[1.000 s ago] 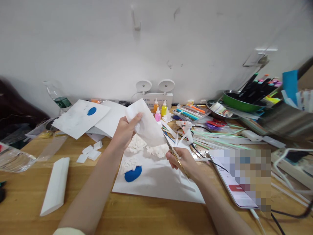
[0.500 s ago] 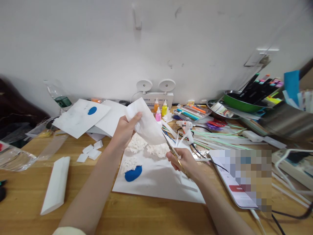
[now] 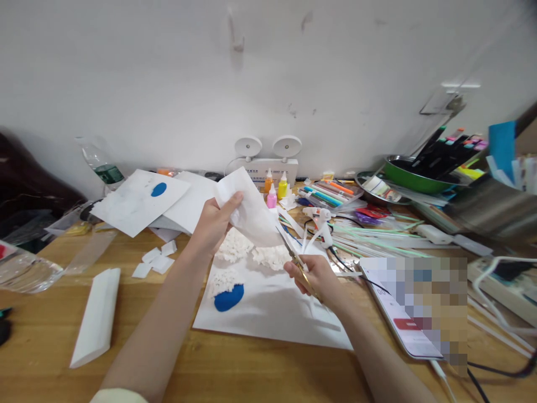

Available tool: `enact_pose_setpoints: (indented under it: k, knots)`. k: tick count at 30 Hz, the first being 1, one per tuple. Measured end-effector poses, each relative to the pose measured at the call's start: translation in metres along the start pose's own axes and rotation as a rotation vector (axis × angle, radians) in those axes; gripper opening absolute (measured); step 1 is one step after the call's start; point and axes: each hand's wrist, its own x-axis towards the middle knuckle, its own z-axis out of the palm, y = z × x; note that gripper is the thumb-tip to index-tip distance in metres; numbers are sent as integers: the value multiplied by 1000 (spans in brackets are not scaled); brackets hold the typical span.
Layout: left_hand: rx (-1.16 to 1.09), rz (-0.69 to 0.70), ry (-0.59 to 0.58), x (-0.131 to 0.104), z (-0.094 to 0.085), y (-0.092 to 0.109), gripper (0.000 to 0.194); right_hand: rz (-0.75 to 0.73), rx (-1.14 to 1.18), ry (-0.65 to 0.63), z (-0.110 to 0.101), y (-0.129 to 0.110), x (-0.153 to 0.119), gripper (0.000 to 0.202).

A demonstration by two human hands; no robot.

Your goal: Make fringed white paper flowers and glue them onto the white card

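Between the thumb and fingers of my left hand (image 3: 216,224) is a thin white sheet of tissue paper (image 3: 251,210), raised above the table. My right hand (image 3: 316,280) grips a pair of gold-handled scissors (image 3: 302,272), whose blades reach up to the sheet's lower right edge. Whether the blades are parted is hard to make out. Beneath both hands lies a large white sheet of paper (image 3: 268,322). It bears a blue patch (image 3: 229,298) partly covered by crumpled white bits (image 3: 225,280), with more ruffled white clumps (image 3: 235,247) near its far edge.
A folded white paper strip (image 3: 95,316) and small white squares (image 3: 156,261) lie to the left. Behind stand small paint bottles (image 3: 282,187). On the right are a glue gun (image 3: 321,224), a phone (image 3: 403,313), cables and a green bowl (image 3: 419,174) of markers.
The scissors and my right hand have shifted very slightly up and left against the tissue paper. My left hand keeps its hold, almost unmoved.
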Motion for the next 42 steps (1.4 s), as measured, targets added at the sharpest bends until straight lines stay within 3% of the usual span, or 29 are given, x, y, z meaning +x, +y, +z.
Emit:
enact_pose_setpoints:
  k: [16,26,42]
  knots:
    - [-26,-22,6,-1,1,2,36,52,-1,-23,1,0,1,46]
    - [-4,-37,-21,-5,7,-1,36,-27,115,-123,2,2,-2,51]
    - [5,-65,-125,-9,12,-8,34,-130,131,-110,2,11,0,52]
